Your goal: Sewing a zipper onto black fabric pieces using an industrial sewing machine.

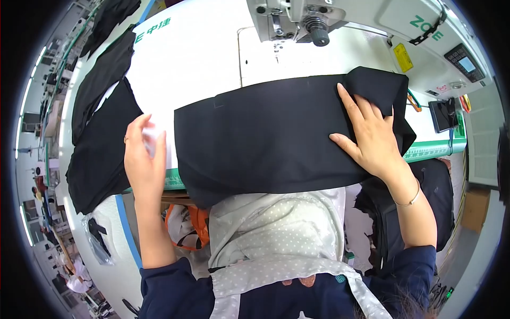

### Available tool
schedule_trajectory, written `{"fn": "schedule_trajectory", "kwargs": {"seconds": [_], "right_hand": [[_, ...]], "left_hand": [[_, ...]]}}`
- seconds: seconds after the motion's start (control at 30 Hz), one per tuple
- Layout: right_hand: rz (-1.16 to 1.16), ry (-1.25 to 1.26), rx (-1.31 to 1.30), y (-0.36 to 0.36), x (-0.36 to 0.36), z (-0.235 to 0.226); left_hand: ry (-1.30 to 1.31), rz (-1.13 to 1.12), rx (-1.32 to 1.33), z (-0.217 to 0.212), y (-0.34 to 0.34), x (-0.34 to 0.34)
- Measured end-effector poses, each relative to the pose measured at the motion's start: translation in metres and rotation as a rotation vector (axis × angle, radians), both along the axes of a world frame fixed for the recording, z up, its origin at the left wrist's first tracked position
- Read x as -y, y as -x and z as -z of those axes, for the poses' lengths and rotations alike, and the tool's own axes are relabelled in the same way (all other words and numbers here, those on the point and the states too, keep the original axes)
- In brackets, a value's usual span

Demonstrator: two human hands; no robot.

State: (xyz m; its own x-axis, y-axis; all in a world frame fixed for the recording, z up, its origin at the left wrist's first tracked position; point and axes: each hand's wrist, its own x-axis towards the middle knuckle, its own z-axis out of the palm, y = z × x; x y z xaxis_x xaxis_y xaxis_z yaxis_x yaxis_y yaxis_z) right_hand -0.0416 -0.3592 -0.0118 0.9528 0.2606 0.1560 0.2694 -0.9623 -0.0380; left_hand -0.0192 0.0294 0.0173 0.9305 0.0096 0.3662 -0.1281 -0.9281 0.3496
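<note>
A wide black fabric panel (265, 138) lies across the white sewing table (196, 58), its near edge hanging over the table's front. My right hand (372, 135) presses flat on the panel's right end, fingers spread, beside a folded-over flap of the cloth. My left hand (142, 157) hovers edge-on at the panel's left edge, fingers apart; it appears to hold nothing. The sewing machine head (297, 18) with its needle stands behind the panel.
More black fabric pieces (101, 133) are piled on the table's left side. The machine's control panel (465, 61) and a small dark screen (443, 114) sit at the right. A clear plastic bag (98, 239) lies lower left. Dark cloth (425, 207) hangs below the table at right.
</note>
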Motion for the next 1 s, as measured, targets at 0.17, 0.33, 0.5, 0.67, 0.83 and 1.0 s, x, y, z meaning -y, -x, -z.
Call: {"fn": "schedule_trajectory", "kwargs": {"seconds": [0.17,0.33,0.5,0.67,0.83,1.0], "right_hand": [[0.046,-0.011,-0.069,-0.008,0.0,0.0],[0.123,0.035,-0.012,-0.045,0.015,0.003],[0.126,0.003,-0.015,-0.055,0.03,0.012],[0.137,0.248,0.163,-0.042,0.03,0.002],[-0.148,0.045,0.307,-0.023,0.019,0.0],[-0.072,-0.29,0.178,-0.016,0.011,0.012]], "left_hand": [[-0.264,0.495,-0.271,0.013,-0.006,0.042],[-0.344,0.579,-0.192,0.026,-0.072,0.051],[-0.329,0.61,-0.089,0.036,-0.094,0.051],[-0.269,0.557,-0.033,0.033,-0.036,0.024],[-0.322,0.298,0.004,0.025,0.052,-0.044],[-0.523,-0.324,0.23,-0.004,0.133,-0.171]]}}
